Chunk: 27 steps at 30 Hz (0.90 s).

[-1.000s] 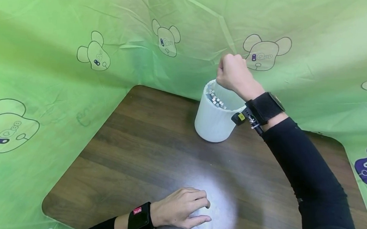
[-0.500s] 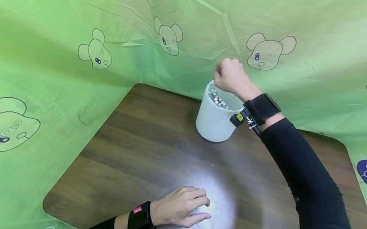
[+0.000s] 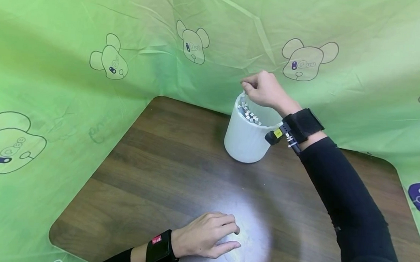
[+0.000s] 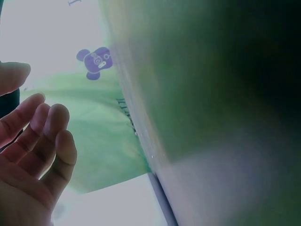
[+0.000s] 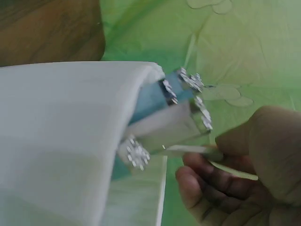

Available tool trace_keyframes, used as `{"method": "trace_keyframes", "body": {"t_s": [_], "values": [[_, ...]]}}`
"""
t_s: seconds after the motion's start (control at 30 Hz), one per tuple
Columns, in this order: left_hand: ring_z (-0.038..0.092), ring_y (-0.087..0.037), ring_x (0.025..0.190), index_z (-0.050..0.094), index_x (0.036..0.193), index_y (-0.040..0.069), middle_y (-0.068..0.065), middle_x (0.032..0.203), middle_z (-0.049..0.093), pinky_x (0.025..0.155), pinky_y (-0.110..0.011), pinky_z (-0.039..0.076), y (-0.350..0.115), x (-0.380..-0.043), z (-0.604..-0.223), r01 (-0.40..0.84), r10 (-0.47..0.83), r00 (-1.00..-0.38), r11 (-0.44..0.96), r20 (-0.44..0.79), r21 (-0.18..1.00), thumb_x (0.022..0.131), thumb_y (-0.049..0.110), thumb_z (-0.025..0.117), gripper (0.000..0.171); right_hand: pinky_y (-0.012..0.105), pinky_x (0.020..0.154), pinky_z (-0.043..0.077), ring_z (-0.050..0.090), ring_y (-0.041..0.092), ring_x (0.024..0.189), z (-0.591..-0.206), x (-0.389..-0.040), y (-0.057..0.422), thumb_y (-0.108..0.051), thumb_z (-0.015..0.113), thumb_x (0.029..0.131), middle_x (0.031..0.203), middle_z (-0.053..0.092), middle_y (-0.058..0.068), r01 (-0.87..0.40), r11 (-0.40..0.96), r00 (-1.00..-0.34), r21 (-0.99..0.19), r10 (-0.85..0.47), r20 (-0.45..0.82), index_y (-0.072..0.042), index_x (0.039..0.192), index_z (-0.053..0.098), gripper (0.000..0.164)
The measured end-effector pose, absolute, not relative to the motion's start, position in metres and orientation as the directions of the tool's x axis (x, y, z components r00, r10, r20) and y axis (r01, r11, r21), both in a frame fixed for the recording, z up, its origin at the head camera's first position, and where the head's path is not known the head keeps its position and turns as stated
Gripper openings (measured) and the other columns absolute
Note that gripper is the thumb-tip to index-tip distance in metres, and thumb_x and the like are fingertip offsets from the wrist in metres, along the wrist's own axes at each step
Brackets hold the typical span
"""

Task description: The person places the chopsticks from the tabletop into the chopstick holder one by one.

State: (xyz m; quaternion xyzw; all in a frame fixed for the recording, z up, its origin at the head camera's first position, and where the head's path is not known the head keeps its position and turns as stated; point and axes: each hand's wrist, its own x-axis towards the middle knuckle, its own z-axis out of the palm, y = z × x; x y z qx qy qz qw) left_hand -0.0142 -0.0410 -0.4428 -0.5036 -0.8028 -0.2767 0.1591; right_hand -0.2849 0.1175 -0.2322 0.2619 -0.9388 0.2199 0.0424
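A white cylindrical bin (image 3: pixel 246 139) stands upright on the wooden table. Small items with glittery silver ends (image 3: pixel 248 113) line its inner left side; up close in the right wrist view, the glittery-ended pieces (image 5: pixel 160 113) have pale blue and white bodies and poke past the rim. My right hand (image 3: pixel 266 88) is over the bin's far rim. Its thumb and fingers pinch a thin whitish stick-like piece (image 5: pixel 193 150), whose tip lies close to those glittery ends. My left hand (image 3: pixel 208 235) hovers low over the table front, fingers loosely bent, holding nothing.
The brown table (image 3: pixel 148 175) has rounded corners and carries a bright glare patch near the left hand. Green cloth (image 3: pixel 137 16) with printed bear heads hangs behind and along both sides, close behind the bin.
My right hand has shifted slightly left and down over the rim, its thumb and index finger now reaching out to the left. The left hand stays almost still.
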Motion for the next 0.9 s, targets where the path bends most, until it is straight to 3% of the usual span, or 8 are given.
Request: {"method": "trace_keyframes", "body": {"t_s": [0.07, 0.17, 0.23, 0.4, 0.73, 0.9], "values": [[0.035, 0.006, 0.063, 0.057, 0.091, 0.020, 0.013, 0.079, 0.049, 0.060, -0.003, 0.032, -0.042, -0.016, -0.442, 0.894, 0.717, -0.447, 0.340, 0.536, 0.291, 0.087, 0.035, 0.055, 0.016, 0.029, 0.060, 0.044, 0.053, 0.013, 0.060, -0.233, -0.286, 0.122, -0.031, 0.044, 0.092, 0.097, 0.069, 0.012, -0.467, 0.761, -0.879, -0.451, -0.453, 0.147, -0.013, 0.124, 0.054, 0.038], [0.035, 0.006, 0.063, 0.057, 0.092, 0.020, 0.013, 0.079, 0.049, 0.060, -0.003, 0.032, -0.042, -0.019, -0.439, 0.897, 0.711, -0.442, 0.341, 0.548, 0.281, 0.086, 0.034, 0.056, 0.015, 0.033, 0.065, 0.047, 0.058, 0.018, 0.068, -0.235, -0.287, 0.128, -0.036, 0.041, 0.093, 0.097, 0.067, 0.013, -0.421, 0.752, -0.897, -0.507, -0.429, 0.108, -0.012, 0.131, 0.045, 0.046], [0.037, 0.006, 0.064, 0.057, 0.092, 0.020, 0.014, 0.079, 0.049, 0.061, -0.004, 0.034, -0.042, -0.021, -0.437, 0.899, 0.707, -0.438, 0.347, 0.555, 0.268, 0.086, 0.035, 0.056, 0.016, 0.034, 0.072, 0.047, 0.061, 0.020, 0.079, -0.237, -0.287, 0.131, -0.038, 0.041, 0.093, 0.095, 0.067, 0.011, -0.399, 0.743, -0.906, -0.538, -0.411, 0.104, -0.011, 0.131, 0.043, 0.047], [0.038, 0.004, 0.064, 0.058, 0.091, 0.020, 0.014, 0.077, 0.048, 0.063, -0.007, 0.037, -0.045, -0.024, -0.435, 0.899, 0.700, -0.438, 0.359, 0.565, 0.251, 0.084, 0.035, 0.058, 0.016, 0.035, 0.072, 0.048, 0.062, 0.024, 0.085, -0.244, -0.285, 0.137, -0.043, 0.040, 0.093, 0.093, 0.064, 0.012, -0.353, 0.730, -0.923, -0.585, -0.375, 0.089, -0.011, 0.130, 0.042, 0.049], [0.038, 0.004, 0.065, 0.058, 0.090, 0.018, 0.012, 0.079, 0.049, 0.061, -0.006, 0.033, -0.055, -0.038, -0.430, 0.888, 0.671, -0.457, 0.378, 0.584, 0.261, 0.083, 0.032, 0.060, 0.016, 0.030, 0.060, 0.046, 0.058, 0.019, 0.073, -0.244, -0.278, 0.160, -0.038, 0.039, 0.093, 0.090, 0.064, 0.013, -0.339, 0.736, -0.941, -0.586, -0.259, 0.219, -0.011, 0.122, 0.050, 0.041], [0.048, 0.001, 0.076, 0.059, 0.093, 0.016, 0.010, 0.084, 0.055, 0.072, -0.010, 0.041, -0.069, -0.060, -0.417, 0.852, 0.625, -0.516, 0.446, 0.586, 0.275, 0.081, 0.031, 0.063, 0.019, 0.029, 0.068, 0.046, 0.055, 0.017, 0.083, -0.246, -0.256, 0.188, -0.039, 0.038, 0.093, 0.097, 0.061, 0.006, -0.316, 0.763, -0.944, -0.564, -0.195, 0.265, -0.011, 0.120, 0.052, 0.041]]}}
